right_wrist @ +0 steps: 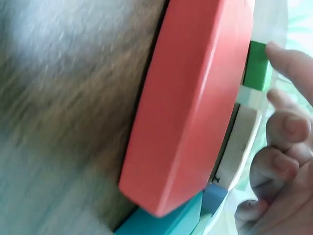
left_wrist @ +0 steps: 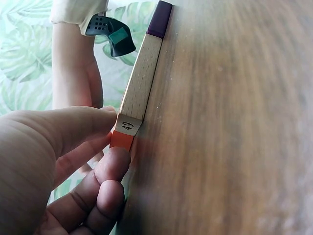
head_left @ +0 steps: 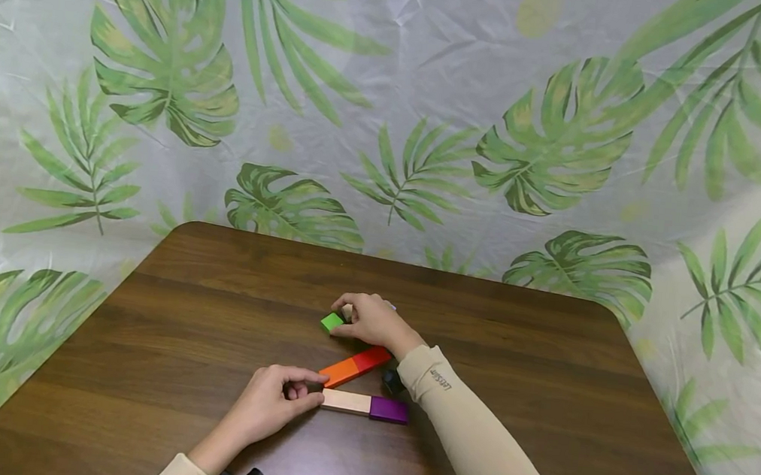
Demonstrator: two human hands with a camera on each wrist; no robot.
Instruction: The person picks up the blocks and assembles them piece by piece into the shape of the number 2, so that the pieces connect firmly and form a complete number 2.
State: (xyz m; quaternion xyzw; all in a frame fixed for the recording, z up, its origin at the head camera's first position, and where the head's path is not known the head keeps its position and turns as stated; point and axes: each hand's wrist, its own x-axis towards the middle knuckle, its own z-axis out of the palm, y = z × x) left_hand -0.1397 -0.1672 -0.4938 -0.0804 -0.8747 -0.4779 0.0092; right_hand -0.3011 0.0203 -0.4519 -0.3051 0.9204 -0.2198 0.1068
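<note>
My left hand [head_left: 274,405] has its index fingertip at the left end of an orange block [head_left: 340,373] and its thumb at the left end of a plain wooden block [head_left: 346,402]. The wooden block's end [left_wrist: 128,125] carries the number 49. My right hand [head_left: 376,320], farther back, pinches a small green block [head_left: 332,323] between thumb and index finger. A red block [head_left: 372,357] continues the orange one, and a purple block [head_left: 389,410] continues the wooden one. These two rows nearly meet at the left and spread apart rightward.
In the right wrist view, another plain wooden block [right_wrist: 237,147], a blue block [right_wrist: 215,197] and a teal block [right_wrist: 164,218] show beyond the red one. The brown table [head_left: 138,367] has its back edge along a leaf-patterned curtain [head_left: 435,84]. Each wrist wears a dark device.
</note>
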